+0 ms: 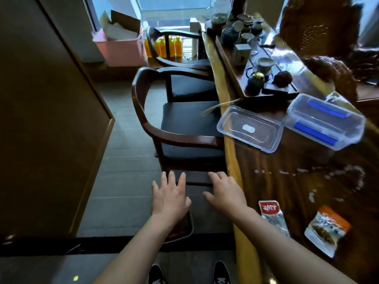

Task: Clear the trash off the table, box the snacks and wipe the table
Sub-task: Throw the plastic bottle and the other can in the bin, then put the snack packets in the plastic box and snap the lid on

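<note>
Two snack packets lay on the near right of the bench (pixel 287 181): a red-topped packet (pixel 271 216) close to the bench's yellow edge and an orange-topped packet (pixel 326 228) just beside it to the right. Both looked light, thin and crinkly, likely slippery film, best pinched at a sealed end. Farther along sat the clear snack box (pixel 326 121), open, with its lid (pixel 249 128) lying flat to its left; the rigid plastic should lift easily by its rim. The left hand (pixel 170 197) and right hand (pixel 224 193) hovered over the floor beside the bench, fingers spread and holding nothing. Pale crumbs or scraps (pixel 307 173) were scattered across the dark, glossy wood. A wooden chair (pixel 174 124) stood to the left, a tea tray (pixel 256 66) crowded the far end, and a small bin (pixel 184 228) showed under the left wrist.
</note>
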`<act>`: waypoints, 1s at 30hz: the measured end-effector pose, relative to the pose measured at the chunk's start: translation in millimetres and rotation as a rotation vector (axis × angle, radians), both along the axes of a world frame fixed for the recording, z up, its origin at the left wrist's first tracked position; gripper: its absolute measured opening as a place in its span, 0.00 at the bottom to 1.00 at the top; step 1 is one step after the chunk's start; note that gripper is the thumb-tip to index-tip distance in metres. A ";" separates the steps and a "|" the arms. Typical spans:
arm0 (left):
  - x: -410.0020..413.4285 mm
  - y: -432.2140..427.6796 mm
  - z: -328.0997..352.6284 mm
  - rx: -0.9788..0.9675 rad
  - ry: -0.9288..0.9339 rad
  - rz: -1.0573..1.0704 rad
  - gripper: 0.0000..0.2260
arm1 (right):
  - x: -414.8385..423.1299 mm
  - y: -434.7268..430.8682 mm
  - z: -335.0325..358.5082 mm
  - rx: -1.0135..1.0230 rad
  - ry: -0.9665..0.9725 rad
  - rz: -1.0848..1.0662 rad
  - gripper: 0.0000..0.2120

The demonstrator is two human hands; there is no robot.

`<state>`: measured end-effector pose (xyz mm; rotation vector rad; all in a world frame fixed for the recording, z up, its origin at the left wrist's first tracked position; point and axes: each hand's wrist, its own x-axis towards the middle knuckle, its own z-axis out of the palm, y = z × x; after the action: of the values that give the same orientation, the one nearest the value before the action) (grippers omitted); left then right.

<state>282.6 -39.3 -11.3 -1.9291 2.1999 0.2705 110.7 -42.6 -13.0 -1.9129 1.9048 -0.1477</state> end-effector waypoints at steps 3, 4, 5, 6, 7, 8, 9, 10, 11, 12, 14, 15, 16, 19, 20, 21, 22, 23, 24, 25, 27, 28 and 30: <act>-29.4 5.6 10.0 -0.054 0.020 -0.022 0.35 | -29.6 9.3 14.1 -0.049 -0.014 -0.024 0.32; -42.2 8.6 13.0 -0.067 0.023 -0.033 0.35 | -41.5 13.1 18.4 -0.062 -0.026 -0.033 0.31; -54.3 12.0 15.6 -0.076 0.028 -0.041 0.35 | -52.5 16.6 21.8 -0.073 -0.038 -0.044 0.31; -66.1 16.0 17.8 -0.081 0.034 -0.050 0.35 | -63.2 20.2 24.4 -0.083 -0.046 -0.053 0.31; -77.0 19.6 20.0 -0.084 0.037 -0.063 0.35 | -73.3 23.9 26.3 -0.093 -0.048 -0.060 0.31; -87.2 23.2 22.3 -0.084 0.039 -0.079 0.35 | -83.0 27.7 28.1 -0.098 -0.048 -0.066 0.30; -96.6 26.5 24.7 -0.083 0.042 -0.097 0.34 | -92.5 31.8 30.0 -0.098 -0.044 -0.072 0.30; -105.3 29.5 26.7 -0.083 0.045 -0.117 0.34 | -101.6 35.9 32.0 -0.094 -0.042 -0.083 0.30; -114.0 32.4 28.7 -0.083 0.050 -0.135 0.34 | -110.6 40.3 33.6 -0.090 -0.038 -0.099 0.30; -121.9 35.3 30.3 -0.083 0.054 -0.153 0.33 | -119.0 44.9 35.2 -0.087 -0.034 -0.118 0.30; -136.2 40.1 33.1 -0.083 0.062 -0.187 0.33 | -134.1 54.7 37.0 -0.085 -0.035 -0.160 0.29; -142.7 41.9 33.7 -0.079 0.065 -0.205 0.33 | -140.9 59.4 37.0 -0.084 -0.035 -0.182 0.29; -148.7 43.2 33.7 -0.073 0.070 -0.222 0.33 | -147.2 64.1 36.6 -0.078 -0.033 -0.204 0.29; -164.6 43.4 31.5 -0.055 0.111 -0.266 0.33 | -164.0 76.3 34.3 -0.060 -0.006 -0.283 0.29; -168.7 43.0 30.7 -0.045 0.133 -0.276 0.33 | -168.7 80.3 33.7 -0.052 0.005 -0.310 0.28; -172.2 42.1 30.0 -0.035 0.151 -0.289 0.33 | -173.1 83.9 32.9 -0.043 0.015 -0.337 0.28; -175.1 41.1 29.0 -0.028 0.164 -0.304 0.33 | -177.7 87.6 32.3 -0.034 0.023 -0.363 0.28; -177.9 40.8 28.0 -0.024 0.171 -0.319 0.32 | -182.6 91.4 32.1 -0.025 0.032 -0.385 0.28; -180.6 41.1 26.8 -0.022 0.177 -0.335 0.32 | -187.9 95.0 32.2 -0.014 0.039 -0.406 0.28; -183.5 41.1 25.8 -0.025 0.184 -0.352 0.32 | -193.4 97.9 33.1 -0.001 0.046 -0.427 0.28; -191.6 39.3 26.2 -0.030 0.197 -0.381 0.32 | -206.9 100.6 34.9 0.027 0.046 -0.484 0.29; -196.6 37.6 26.7 -0.028 0.201 -0.393 0.32 | -214.3 100.5 35.9 0.035 0.037 -0.519 0.29; -208.1 32.8 27.9 -0.010 0.214 -0.405 0.32 | -231.1 97.2 37.6 0.044 0.006 -0.592 0.28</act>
<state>74.5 -6.4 16.6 -1.4668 2.6675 0.4132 -120.3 54.6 24.6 -1.2695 2.4001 -0.2718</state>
